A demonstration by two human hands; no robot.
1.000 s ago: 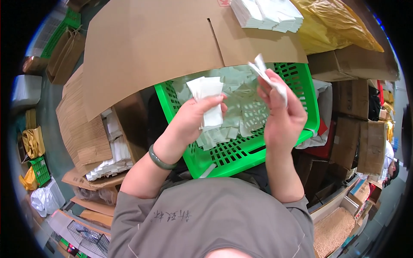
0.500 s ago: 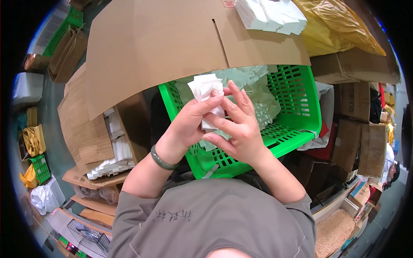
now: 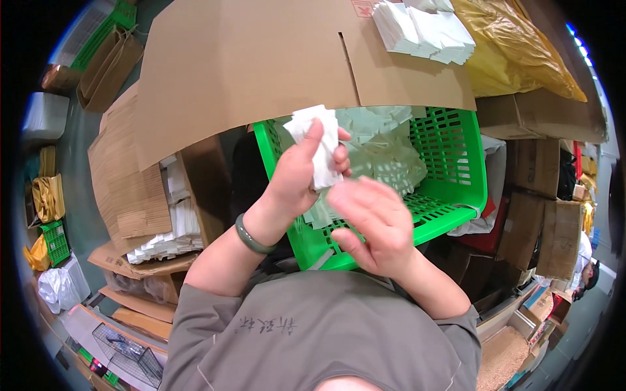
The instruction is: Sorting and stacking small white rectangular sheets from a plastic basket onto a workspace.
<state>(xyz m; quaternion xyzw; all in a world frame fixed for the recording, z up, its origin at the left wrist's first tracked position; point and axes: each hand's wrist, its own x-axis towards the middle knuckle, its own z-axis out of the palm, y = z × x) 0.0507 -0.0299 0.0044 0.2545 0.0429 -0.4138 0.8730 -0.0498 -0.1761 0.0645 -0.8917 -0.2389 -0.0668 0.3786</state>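
Thumb and curled fingers of the left hand (image 3: 297, 171) close around a narrow, flat stack of white, paper-like slips (image 3: 325, 159), held over the left part of a green, slotted plastic basket (image 3: 450, 225). Its long axis runs away from the body, the fanned far end leaning slightly left toward a broad brown cardboard sheet (image 3: 248, 65). Beside the near end, the blurred right hand (image 3: 379, 225) is spread, thumb apart; whether its fingertips touch the stack is unclear.

My right hand (image 3: 378, 228) has shed its slip of a second ago and shifted to the stack's (image 3: 324, 146) lower end, my left hand's (image 3: 290, 176) thumb now pointing along it.
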